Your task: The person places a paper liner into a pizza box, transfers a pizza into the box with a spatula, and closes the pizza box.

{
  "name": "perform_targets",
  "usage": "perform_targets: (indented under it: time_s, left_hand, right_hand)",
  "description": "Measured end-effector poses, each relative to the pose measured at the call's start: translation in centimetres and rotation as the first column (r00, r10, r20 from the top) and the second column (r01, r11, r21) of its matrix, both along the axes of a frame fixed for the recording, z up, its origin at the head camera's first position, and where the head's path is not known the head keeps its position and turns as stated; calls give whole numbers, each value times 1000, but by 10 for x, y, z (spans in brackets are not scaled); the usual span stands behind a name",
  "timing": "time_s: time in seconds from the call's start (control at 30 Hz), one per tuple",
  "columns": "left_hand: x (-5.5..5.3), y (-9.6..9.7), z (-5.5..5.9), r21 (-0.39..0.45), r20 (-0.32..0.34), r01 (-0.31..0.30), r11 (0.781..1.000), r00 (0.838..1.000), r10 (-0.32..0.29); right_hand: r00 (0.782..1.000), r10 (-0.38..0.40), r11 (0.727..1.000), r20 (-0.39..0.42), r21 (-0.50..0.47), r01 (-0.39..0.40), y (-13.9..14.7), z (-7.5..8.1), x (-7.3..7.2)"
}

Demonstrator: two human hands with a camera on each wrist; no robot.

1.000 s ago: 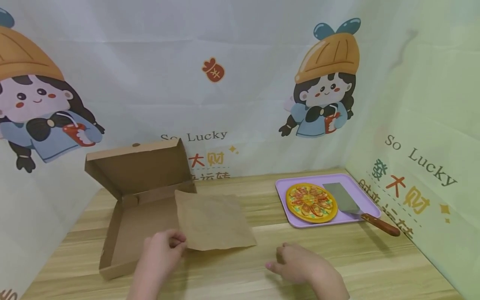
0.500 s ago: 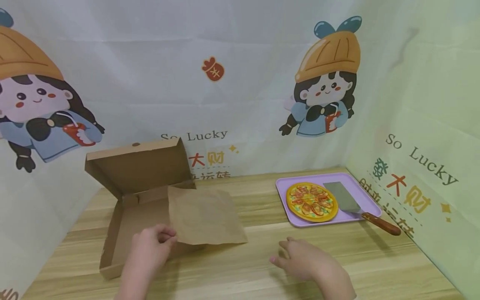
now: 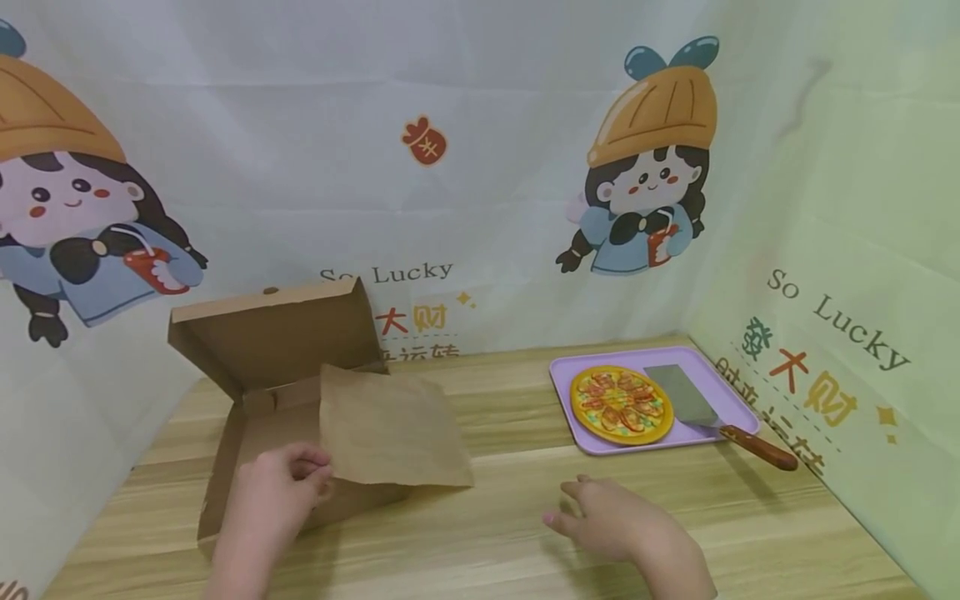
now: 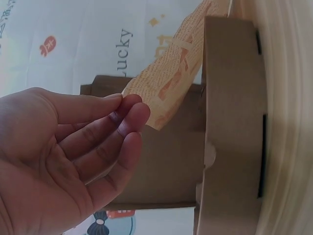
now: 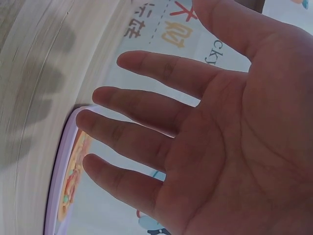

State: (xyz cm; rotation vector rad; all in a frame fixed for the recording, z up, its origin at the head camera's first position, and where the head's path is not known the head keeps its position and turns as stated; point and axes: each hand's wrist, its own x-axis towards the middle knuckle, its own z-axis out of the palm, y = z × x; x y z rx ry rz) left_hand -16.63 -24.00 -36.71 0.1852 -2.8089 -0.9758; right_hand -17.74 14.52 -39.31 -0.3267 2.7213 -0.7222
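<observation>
Between thumb and forefinger my left hand [image 3: 273, 492] pinches the near left corner of a brown paper sheet [image 3: 393, 429]. The sheet hangs partly over an open cardboard pizza box [image 3: 273, 333] and partly over the table to its right. In the left wrist view, the underside of the paper [image 4: 168, 73] shows printed text, and the box's side wall [image 4: 232, 122] stands below it. My right hand [image 3: 607, 521] hovers over the table with fingers spread and nothing in it; the right wrist view shows its bare palm [image 5: 234, 127].
At the back right lies a purple tray [image 3: 585, 447] with a pizza [image 3: 622, 406] on it. Beside the pizza is a spatula [image 3: 684, 396], its wooden handle [image 3: 761, 447] sticking out past the tray's edge. A printed cloth backdrop [image 3: 495, 208] stands behind the wooden table [image 3: 480, 542].
The left hand has moved left, carrying the paper sheet further over the box. The right hand has shifted slightly right. Tray, pizza and spatula stay in place.
</observation>
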Motion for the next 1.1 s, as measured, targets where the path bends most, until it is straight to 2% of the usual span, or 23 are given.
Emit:
perform_targets:
  time_s: [0.3,0.43,0.7,1.1]
  left_hand:
    - [1,-38,-3,-2,-15,-26,1000,1000,26]
    - [1,-52,-6,-5,5,-34,999,999,34]
    - [6,-69,-9,-4,41,-54,999,998,54]
    - [8,-88,-16,-89,74,-84,993,993,90]
  right_hand:
    - [1000,-6,1000,-4,8,6,2,-3,0]
    - [1000,-5,1000,-5,15,5,2,-4,-1]
    - [1000,-1,1000,-11,12,1,-1,-5,0]
    - [1000,-2,1000,-10,17,2,-1,-4,0]
